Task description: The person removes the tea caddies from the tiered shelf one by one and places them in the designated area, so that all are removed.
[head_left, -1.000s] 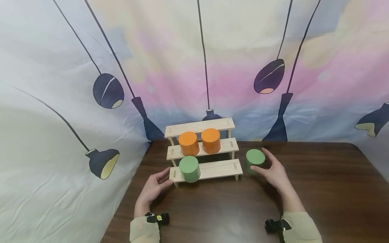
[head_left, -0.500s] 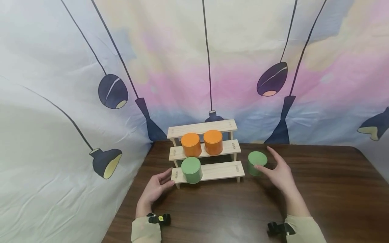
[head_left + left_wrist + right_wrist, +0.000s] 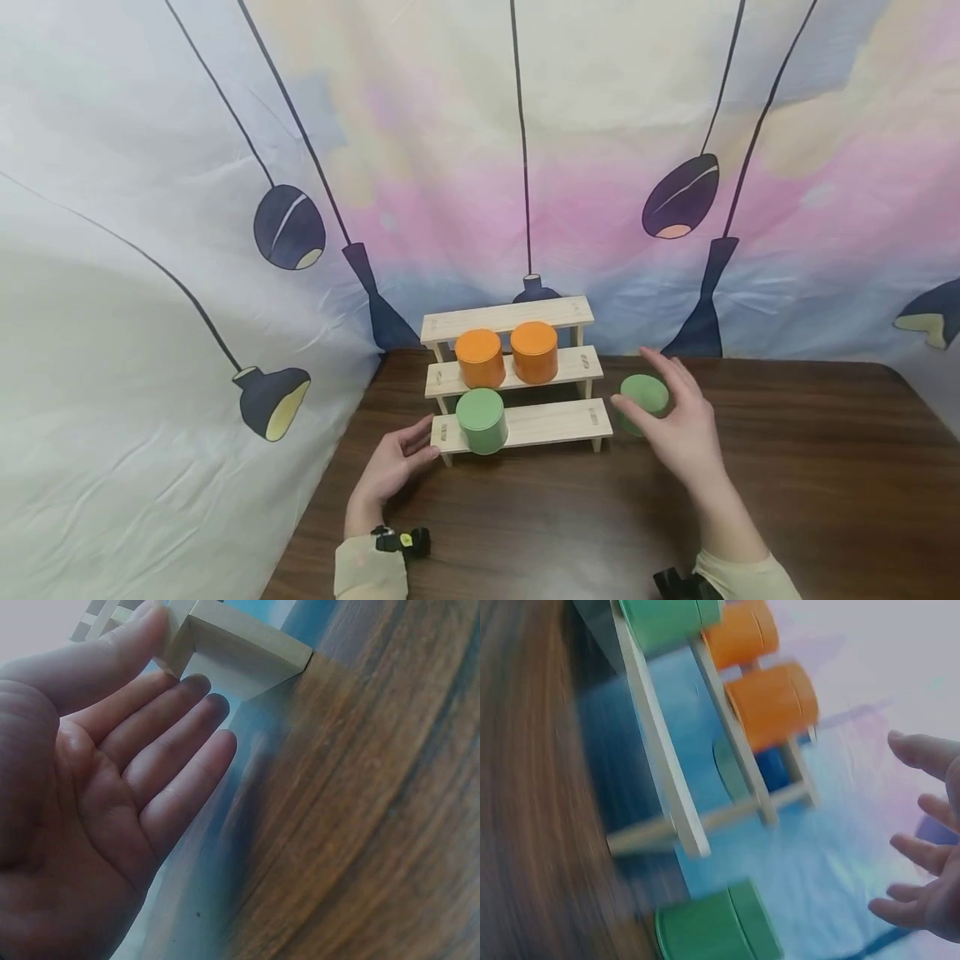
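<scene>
A three-step wooden display stand [image 3: 551, 423] stands on the dark table. Two orange round tins [image 3: 480, 357] sit on its middle step, and a green tin [image 3: 482, 419] is near the left of the lowest step. My left hand [image 3: 390, 468] holds the lowest step's left end, thumb at the front corner and index finger behind; its other fingers [image 3: 184, 784] extend loosely. Right of the stand, another green tin [image 3: 647, 388] rests on the table. My right hand [image 3: 686, 429] hovers over it with fingers spread; in the right wrist view, this tin [image 3: 712, 930] is apart from the fingers.
Behind the table [image 3: 810, 433] hangs a cloth backdrop [image 3: 600, 125] printed with dark lamps. The stand's top step [image 3: 510, 314] is close to it. A black wrist camera [image 3: 405, 542] is strapped at the left sleeve.
My right hand has let go of the right green tin and lifted above it, thumb now away from its side. The left hand stays at the stand. The head view has shifted slightly.
</scene>
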Available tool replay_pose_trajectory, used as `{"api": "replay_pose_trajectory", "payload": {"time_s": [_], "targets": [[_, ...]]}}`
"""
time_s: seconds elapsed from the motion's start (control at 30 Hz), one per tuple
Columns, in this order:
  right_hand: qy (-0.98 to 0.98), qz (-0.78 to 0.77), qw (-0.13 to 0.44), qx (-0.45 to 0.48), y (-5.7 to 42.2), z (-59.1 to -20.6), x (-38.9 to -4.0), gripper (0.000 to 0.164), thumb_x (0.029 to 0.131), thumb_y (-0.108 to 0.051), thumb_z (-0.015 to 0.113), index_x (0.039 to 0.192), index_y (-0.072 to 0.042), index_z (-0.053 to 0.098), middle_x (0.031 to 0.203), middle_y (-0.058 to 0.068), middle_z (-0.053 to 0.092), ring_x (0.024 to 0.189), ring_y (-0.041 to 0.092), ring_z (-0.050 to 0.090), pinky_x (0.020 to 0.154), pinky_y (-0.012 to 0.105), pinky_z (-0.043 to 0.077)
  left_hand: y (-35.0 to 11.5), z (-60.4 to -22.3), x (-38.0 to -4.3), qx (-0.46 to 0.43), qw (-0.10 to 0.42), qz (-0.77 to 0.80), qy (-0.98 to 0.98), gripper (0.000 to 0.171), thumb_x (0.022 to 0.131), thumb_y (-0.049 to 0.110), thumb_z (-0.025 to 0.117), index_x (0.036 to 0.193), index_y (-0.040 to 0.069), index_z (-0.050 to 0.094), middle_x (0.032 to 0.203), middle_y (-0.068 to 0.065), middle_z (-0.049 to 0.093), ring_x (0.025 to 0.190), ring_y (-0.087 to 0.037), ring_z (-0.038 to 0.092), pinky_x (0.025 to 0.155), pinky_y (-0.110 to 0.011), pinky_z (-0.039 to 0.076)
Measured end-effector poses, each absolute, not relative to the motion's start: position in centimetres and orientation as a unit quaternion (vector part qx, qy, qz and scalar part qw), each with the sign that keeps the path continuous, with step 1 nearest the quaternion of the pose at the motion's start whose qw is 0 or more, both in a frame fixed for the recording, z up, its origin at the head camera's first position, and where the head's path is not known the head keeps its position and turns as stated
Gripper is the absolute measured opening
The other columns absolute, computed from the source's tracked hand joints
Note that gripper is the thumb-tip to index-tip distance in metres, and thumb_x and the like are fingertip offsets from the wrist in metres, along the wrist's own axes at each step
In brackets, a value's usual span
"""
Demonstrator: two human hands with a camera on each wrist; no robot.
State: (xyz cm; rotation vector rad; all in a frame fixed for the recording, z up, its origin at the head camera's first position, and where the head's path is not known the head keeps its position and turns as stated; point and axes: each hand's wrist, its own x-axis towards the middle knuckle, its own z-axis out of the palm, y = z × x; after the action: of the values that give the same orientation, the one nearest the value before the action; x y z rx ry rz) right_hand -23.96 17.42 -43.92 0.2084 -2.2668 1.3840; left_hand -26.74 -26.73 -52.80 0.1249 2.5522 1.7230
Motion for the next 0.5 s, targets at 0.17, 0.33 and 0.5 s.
{"api": "replay_pose_trajectory", "payload": {"time_s": [0.17,0.33,0.5], "targets": [[-0.796,0.554,0.204,0.133,13.5,-44.8,-24.3,0.06,0.092,-0.019,0.088,0.147,-0.014,0.066,0.144,0.009,0.068,0.137,0.029,0.059,0.112,0.061,0.047,-26.6,-52.9,-26.8,0.043,0.026,0.558,0.829,0.065,0.097,0.014,0.081,0.155,0.002,0.055,0.156,-0.018,0.055,0.139,-0.034,0.059,0.112,-0.046,0.049],[-0.769,0.599,0.144,0.171,9.7,-46.8,-24.9,0.056,0.092,-0.016,0.088,0.144,-0.011,0.068,0.137,0.009,0.073,0.13,0.027,0.066,0.108,0.059,0.052,-26.6,-53.0,-26.7,0.041,0.029,0.561,0.827,0.065,0.097,0.013,0.08,0.155,0.001,0.054,0.156,-0.019,0.055,0.139,-0.034,0.058,0.112,-0.046,0.049],[-0.758,0.618,0.114,0.174,7.2,-47.7,-25.1,0.055,0.091,-0.017,0.088,0.143,-0.011,0.068,0.138,0.009,0.072,0.132,0.028,0.065,0.108,0.062,0.051,-26.7,-52.8,-26.5,0.041,0.03,0.57,0.82,0.065,0.097,0.011,0.08,0.155,0.0,0.054,0.156,-0.019,0.055,0.139,-0.035,0.058,0.11,-0.046,0.051]]}}
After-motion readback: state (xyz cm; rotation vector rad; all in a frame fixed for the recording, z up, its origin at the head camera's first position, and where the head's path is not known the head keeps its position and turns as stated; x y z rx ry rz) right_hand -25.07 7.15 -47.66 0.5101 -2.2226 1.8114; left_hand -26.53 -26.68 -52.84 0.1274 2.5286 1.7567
